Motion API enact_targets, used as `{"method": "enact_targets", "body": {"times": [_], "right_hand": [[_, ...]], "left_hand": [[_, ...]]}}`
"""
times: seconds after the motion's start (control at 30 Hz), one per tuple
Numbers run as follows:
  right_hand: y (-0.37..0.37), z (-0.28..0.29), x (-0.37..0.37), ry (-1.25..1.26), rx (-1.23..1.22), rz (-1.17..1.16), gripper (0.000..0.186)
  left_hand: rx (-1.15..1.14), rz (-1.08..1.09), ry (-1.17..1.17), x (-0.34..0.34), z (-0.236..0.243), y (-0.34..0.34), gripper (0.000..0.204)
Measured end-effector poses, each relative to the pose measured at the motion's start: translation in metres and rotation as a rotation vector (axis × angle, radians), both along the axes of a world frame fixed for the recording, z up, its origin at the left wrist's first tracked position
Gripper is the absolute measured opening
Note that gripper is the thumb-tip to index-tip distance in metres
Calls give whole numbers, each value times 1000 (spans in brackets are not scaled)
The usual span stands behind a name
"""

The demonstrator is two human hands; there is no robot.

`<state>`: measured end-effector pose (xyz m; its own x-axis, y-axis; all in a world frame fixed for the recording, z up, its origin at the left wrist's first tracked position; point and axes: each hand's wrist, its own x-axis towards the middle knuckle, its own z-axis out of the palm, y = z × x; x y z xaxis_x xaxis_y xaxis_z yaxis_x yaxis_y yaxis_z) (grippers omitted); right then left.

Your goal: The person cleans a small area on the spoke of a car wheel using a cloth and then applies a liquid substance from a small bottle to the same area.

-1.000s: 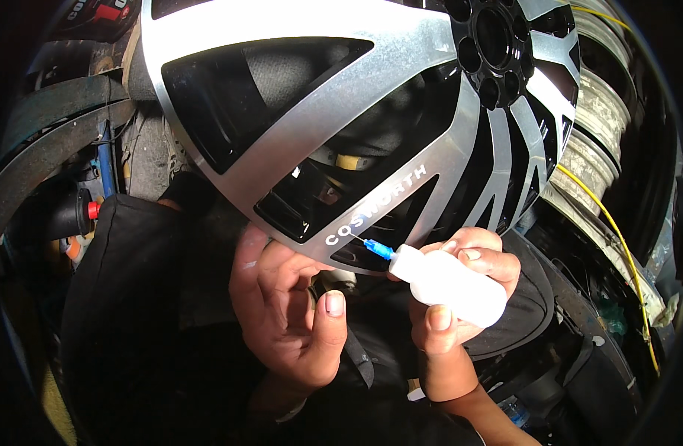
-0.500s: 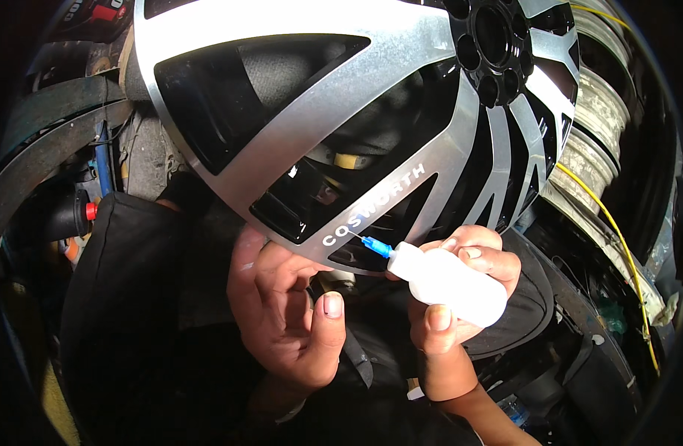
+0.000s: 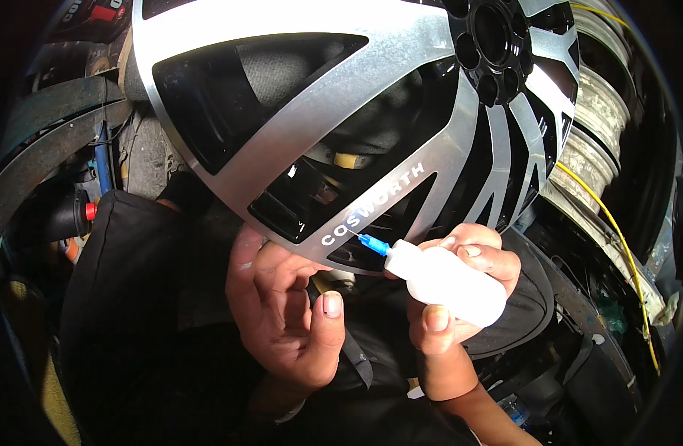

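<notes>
An alloy wheel (image 3: 282, 141) with silver spokes and black recesses tilts across the upper middle. White raised-looking lettering (image 3: 375, 204) runs along one spoke. My right hand (image 3: 479, 260) is closed round a small white squeeze bottle (image 3: 456, 286) fitted with a blue needle tip (image 3: 373, 244). The thin needle reaches the lettering near its lower left end; exact contact is too fine to tell. At the wheel's near edge is my left hand (image 3: 285, 312), palm up, fingers loosely bent against the rim and thumb standing apart. Its fingertips are partly hidden by the rim.
Worn pale wheels (image 3: 590, 126) are stacked at the right, with a yellow cable (image 3: 616, 219) running past them. A black container with a red cap (image 3: 91, 211) and a blue bar (image 3: 103, 160) are at the left. Dark clothing covers my legs (image 3: 126, 297) beneath the hands.
The needle tip and bottle have shifted very slightly left and up along the lettering. My left hand has barely moved and the wheel stays nearly where it was.
</notes>
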<state>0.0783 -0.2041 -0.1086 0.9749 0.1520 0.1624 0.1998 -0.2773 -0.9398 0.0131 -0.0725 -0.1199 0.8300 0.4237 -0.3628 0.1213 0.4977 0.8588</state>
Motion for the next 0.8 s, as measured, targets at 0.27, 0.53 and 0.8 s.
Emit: {"method": "enact_targets", "body": {"times": [0.27,0.53,0.8], "right_hand": [[0,1,-1,20,19,12,57],[0,3,0,13,-12,20,57],[-5,15,-2,263,298,60,57]], "left_hand": [[-6,17,-16,1,1,1,72],[117,-106,44,-1,2,7,51],[158,105,76,-7,2,5,51]]}}
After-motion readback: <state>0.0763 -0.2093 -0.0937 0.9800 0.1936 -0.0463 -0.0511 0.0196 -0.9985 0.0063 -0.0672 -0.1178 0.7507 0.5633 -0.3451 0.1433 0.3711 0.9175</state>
